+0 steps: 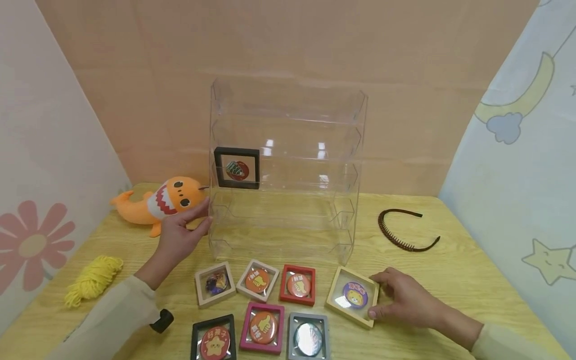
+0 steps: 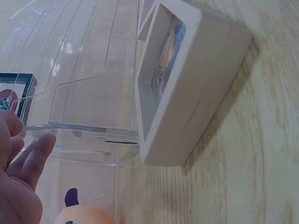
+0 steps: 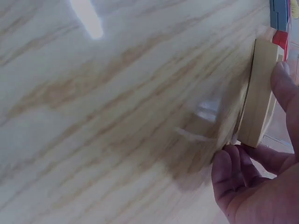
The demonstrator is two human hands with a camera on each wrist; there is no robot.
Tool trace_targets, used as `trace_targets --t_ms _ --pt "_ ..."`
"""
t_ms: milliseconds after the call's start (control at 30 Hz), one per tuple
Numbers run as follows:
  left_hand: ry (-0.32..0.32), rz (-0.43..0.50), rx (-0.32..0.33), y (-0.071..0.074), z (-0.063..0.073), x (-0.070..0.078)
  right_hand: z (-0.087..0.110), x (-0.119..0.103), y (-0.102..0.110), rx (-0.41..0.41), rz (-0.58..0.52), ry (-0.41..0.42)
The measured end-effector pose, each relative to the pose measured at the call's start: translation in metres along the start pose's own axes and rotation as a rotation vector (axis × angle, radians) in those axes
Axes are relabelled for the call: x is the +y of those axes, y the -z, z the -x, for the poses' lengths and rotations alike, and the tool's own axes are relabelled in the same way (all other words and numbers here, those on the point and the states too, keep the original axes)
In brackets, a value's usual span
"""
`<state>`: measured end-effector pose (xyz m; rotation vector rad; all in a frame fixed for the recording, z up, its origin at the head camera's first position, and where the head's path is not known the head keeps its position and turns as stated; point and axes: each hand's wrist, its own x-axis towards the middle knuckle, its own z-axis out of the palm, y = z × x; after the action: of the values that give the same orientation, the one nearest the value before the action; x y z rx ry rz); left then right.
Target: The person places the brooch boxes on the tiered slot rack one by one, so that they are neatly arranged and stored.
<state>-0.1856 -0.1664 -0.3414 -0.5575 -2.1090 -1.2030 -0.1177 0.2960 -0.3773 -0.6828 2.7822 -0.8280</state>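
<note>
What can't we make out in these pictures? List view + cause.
Head: design in the gray frame, washed out by glare.
Head: bottom of the lower black frame, cut off by the picture's bottom edge.
Left wrist: most of the orange plush, cut off by the bottom edge.
Right wrist: picture in the pale wood frame held by the right hand, hidden by the frame's side.

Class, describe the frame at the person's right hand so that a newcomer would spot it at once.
Find the clear tiered rack on the wooden table. Before its right-hand corner in the head view, the right hand grips the rightmost frame. Unlike the red frame beside it, it is pale yellow, with a purple badge showing a yellow cartoon face.
</note>
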Motion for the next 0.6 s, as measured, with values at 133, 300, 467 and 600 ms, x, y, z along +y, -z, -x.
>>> trace_targets --t_ms 133,300,467,600 --pt "0.004 0.011 0.002 0.000 0.000 0.001 0.001 -0.001 0.002 0.006 -0.054 0.003" --pt "-0.004 0.015 0.012 0.001 0.001 0.000 0.002 -0.001 0.007 0.018 -0.106 0.030" --pt "-0.025 0.037 0.009 0.000 0.002 -0.003 0.004 0.001 0.012 0.043 -0.173 0.102" --pt "-0.037 0.056 0.014 -0.001 0.003 -0.004 0.005 0.000 0.019 0.056 -0.200 0.124"
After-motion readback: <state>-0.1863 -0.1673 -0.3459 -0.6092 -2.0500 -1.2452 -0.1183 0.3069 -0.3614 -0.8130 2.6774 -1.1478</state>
